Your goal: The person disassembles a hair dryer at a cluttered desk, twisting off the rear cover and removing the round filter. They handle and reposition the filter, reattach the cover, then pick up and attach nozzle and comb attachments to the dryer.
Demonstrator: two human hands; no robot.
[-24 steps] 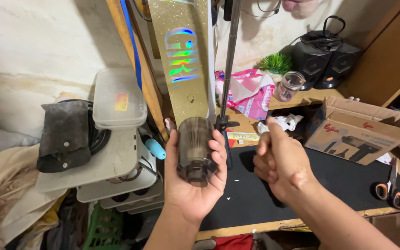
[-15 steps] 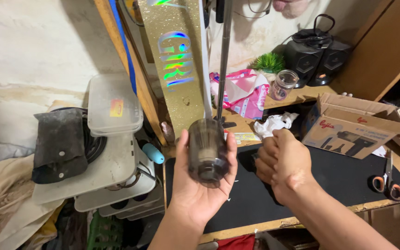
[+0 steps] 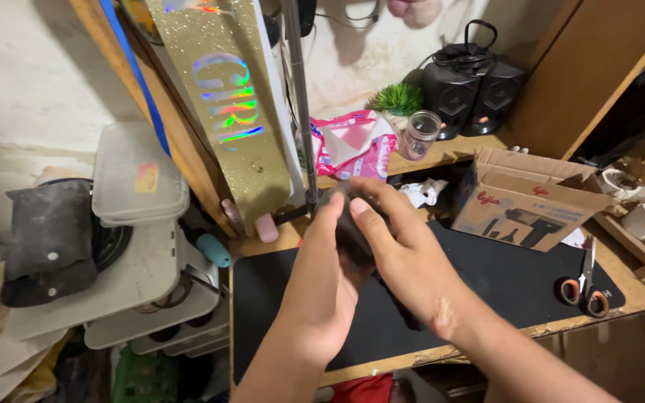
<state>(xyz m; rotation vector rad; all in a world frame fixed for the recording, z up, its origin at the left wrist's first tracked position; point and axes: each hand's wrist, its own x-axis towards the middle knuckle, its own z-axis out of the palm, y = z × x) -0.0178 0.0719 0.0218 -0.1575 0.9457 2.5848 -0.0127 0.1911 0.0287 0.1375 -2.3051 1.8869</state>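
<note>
In the head view, both hands are meeting over the black mat (image 3: pixel 531 287) on the wooden desk (image 3: pixel 457 149). The left hand (image 3: pixel 321 287) is coming up from below, palm cupped, its fingers curling around a dark smoky cup (image 3: pixel 349 224) and closing on its lower part. The right hand (image 3: pixel 404 257) is reaching in from the lower right, its fingers (image 3: pixel 371 216) bent loosely over the cup's upper end and touching it; whether they are truly gripping or only resting there is not clear. The cup is sitting between the two hands above the mat's near-left part, mostly hidden by them. Its long axis seems to be running away from the camera and slightly up, toward the thin metal pole (image 3: pixel 300 104) just behind it, but which end is the open one cannot be told.

A gold glitter board (image 3: pixel 222 112) with rainbow lettering is leaning just left of the pole. Further back, a pink bag (image 3: pixel 352 142), a small glass jar (image 3: pixel 419 134) and two black speakers (image 3: pixel 475 86) are standing along the desk. An open cardboard box (image 3: pixel 524 198) is lying on the right of the mat, with orange-handled scissors (image 3: pixel 584 283) near its front. Off the desk to the left, plastic tubs (image 3: pixel 136 179) are stacked beside a dark pouch (image 3: pixel 50 239).
</note>
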